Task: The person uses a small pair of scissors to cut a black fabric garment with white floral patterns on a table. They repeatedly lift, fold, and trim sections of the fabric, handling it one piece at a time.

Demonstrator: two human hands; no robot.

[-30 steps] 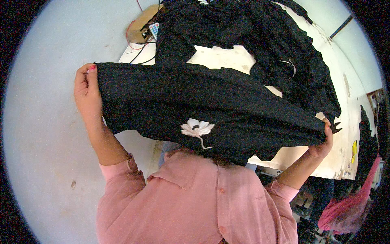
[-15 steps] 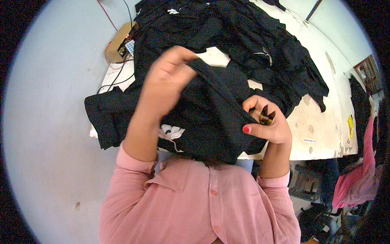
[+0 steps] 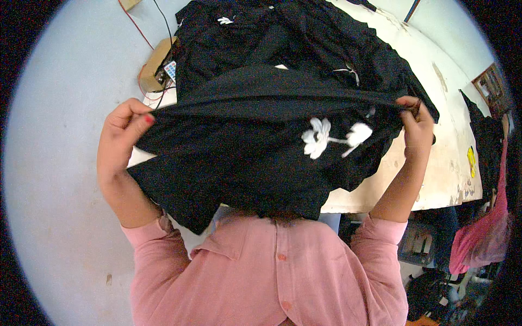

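Note:
A piece of black fabric (image 3: 234, 152) with white flower motifs is stretched wide between my two hands, its folded upper edge running almost straight across. My left hand (image 3: 120, 137) pinches the left end of that edge, thumb on top. At the other end my right hand (image 3: 417, 126) grips the edge with curled fingers. Whether a small tool sits in the right palm cannot be made out. The fabric's lower part hangs down close to my shirt front. Beyond it lies a heap of more black fabric (image 3: 272, 38).
The pale, stained table (image 3: 402, 179) shows at the right. A brown box (image 3: 157, 65) with wires and a small keypad-like remote (image 3: 171, 70) sits at the left by the wall. A yellow item (image 3: 471, 162) lies near the table's right edge. Pink cloth (image 3: 478, 239) hangs at the far right.
My hands have moved apart, left hand to the left, right hand to the right and up, pulling the fabric taut. The dark-bladed thread snips seen in my right hand no longer show clearly.

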